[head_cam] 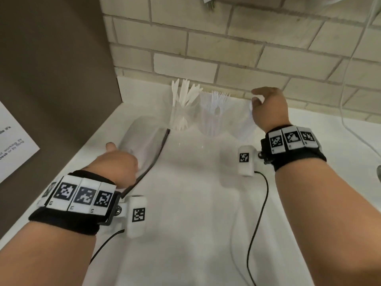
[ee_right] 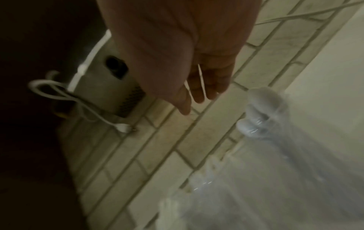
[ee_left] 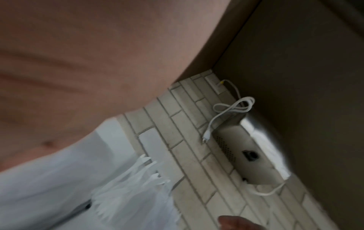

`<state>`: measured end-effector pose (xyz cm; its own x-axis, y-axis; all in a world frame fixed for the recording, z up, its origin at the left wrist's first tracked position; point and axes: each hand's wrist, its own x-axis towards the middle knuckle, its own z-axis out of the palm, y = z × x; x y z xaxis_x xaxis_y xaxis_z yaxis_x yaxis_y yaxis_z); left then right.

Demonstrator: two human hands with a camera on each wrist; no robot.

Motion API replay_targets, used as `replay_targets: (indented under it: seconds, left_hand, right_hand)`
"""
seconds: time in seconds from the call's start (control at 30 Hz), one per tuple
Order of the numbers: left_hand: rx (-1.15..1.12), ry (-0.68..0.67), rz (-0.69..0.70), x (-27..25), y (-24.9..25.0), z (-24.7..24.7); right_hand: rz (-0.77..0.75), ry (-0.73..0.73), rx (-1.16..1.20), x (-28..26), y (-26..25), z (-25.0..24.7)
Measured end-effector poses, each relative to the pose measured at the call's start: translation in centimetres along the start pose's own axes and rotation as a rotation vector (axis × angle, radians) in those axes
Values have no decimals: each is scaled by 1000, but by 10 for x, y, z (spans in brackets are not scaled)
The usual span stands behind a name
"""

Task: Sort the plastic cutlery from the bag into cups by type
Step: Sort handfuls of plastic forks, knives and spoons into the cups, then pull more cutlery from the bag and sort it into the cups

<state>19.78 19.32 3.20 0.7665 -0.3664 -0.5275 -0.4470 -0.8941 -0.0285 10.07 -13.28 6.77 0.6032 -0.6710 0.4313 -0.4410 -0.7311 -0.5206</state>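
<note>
My left hand [head_cam: 118,162] holds the clear bag [head_cam: 144,139] flat on the white counter [head_cam: 195,213]. My right hand [head_cam: 269,109], fingers curled, pinches white spoons [head_cam: 254,100] over the right-hand cup [head_cam: 245,129]. Beside it stand the fork cup [head_cam: 212,120] and knife cup [head_cam: 182,114].

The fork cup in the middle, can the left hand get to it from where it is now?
Probably yes. The left hand rests on the clear bag, holding no cutlery as far as the blur shows. The fork cup stands beyond it by the wall, with bare counter leading there. Only the knife cup stands close beside that path.
</note>
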Motion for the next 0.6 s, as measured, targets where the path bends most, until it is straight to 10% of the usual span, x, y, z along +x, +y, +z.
replay_targets:
  seconds: [0.17, 0.3, 0.4, 0.6]
  left_hand:
    - [-68, -73, 303, -42, -1, -7]
    - [-609, -254, 369, -42, 4, -1]
    - [-868, -284, 361, -32, 17, 12]
    - [-661, -83, 427, 0, 31, 28]
  right_hand:
    - [-130, -560, 88, -77, -38, 2]
    - [-174, -958, 73, -128, -44, 10]
    - [-116, -854, 105, -143, -43, 26]
    - [-124, -441, 148, -135, -47, 23]
